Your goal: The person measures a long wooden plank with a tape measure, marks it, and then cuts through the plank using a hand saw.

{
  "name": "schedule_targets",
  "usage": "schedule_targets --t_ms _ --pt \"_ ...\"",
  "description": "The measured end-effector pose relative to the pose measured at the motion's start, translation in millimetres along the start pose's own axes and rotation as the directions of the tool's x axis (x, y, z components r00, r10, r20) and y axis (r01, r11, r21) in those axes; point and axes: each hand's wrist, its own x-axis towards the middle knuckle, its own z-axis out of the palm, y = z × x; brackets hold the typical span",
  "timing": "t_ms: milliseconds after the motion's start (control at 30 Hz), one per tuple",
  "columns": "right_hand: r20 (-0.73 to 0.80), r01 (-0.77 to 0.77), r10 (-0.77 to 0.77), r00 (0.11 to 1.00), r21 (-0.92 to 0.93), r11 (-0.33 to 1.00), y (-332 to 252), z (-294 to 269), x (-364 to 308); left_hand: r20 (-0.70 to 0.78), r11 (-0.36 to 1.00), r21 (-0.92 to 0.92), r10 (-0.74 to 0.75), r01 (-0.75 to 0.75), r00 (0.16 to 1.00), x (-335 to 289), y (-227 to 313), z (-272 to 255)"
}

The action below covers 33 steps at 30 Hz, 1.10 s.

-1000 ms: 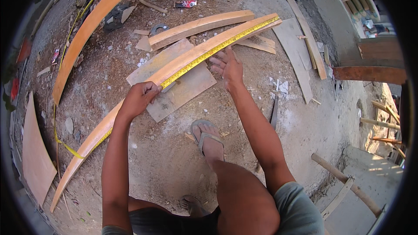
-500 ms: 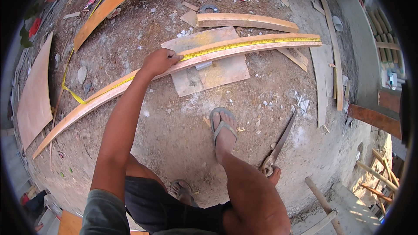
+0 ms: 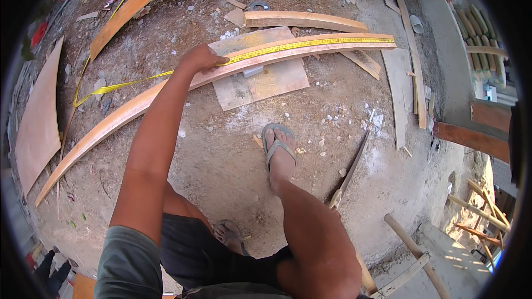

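A yellow tape measure blade (image 3: 299, 44) lies along a long wooden beam (image 3: 113, 119) on the ground, reaching to the beam's right end. My left hand (image 3: 200, 59) is closed on the blade, low over the beam, with the fingertips pinching it. Left of the hand, the blade rises off the wood and runs slack past the beam. A handsaw (image 3: 351, 169) slants beside my right knee, its blade pointing up and away. My knee covers the lower end of the saw, and my right hand is hidden.
Under the beam lies a flat board (image 3: 260, 87). A shorter wooden piece (image 3: 305, 20) is behind it. Plywood sheets (image 3: 41, 116) lie at the left, and long boards (image 3: 411, 61) at the right. My sandalled foot (image 3: 280, 147) stands on dirt strewn with stones and wood scraps.
The slack tape left of my left hand has lifted off the beam and shifted farther away. My right hand, seen earlier at the saw handle, has gone behind my knee.
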Motion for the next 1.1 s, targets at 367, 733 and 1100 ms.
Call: schedule_targets --t_ms 367,733,1100 --pt "-0.362 0.264 0.027 0.932 0.726 0.635 -239.6 -124.8 45.2 -0.005 0.988 0.158 0.000 0.001 1.000 -3.4 -1.8 -0.3" --pt "-0.270 0.408 -0.306 0.913 0.635 0.656 -324.7 -93.6 152.0 0.032 0.994 0.103 -0.022 0.018 0.999 -4.8 -3.5 2.3" --pt "-0.208 0.385 -0.329 0.921 0.615 0.688 -337.7 -93.4 159.8 0.006 0.993 0.122 -0.001 0.000 1.000 -6.2 -5.4 0.9"
